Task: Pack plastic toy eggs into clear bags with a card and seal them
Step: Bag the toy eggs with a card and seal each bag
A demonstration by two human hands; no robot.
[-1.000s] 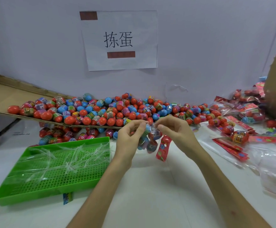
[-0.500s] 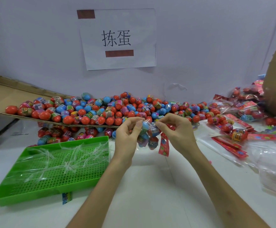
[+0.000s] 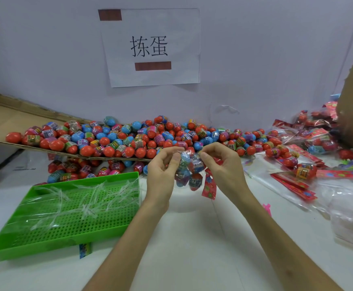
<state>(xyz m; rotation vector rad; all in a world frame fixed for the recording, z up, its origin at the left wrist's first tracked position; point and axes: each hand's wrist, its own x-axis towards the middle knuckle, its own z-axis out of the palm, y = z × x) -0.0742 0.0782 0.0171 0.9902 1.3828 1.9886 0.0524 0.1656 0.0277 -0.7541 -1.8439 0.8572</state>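
Fingertips (image 3: 176,158) of the left hand (image 3: 160,173) and right hand (image 3: 224,166) pinch the mouth of 1 clear bag (image 3: 189,171) at frame centre. It holds eggs (image 3: 195,181), with a red card (image 3: 209,185) hanging at its right. Sealing looks underway, though the closure is hard to see. Finished bags (image 3: 310,139) lie at right; many loose eggs (image 3: 129,139) wait behind.

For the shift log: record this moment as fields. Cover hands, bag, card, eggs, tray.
left hand: pinches the bag at its top
right hand: pinches the top of the bag from the other side
bag: held above the table, holds eggs
card: red, hangs below the right hand
loose eggs: piled behind the hands, partly on cardboard
tray: green, left of the hands, holds clear strips
packed bags: heaped at far right
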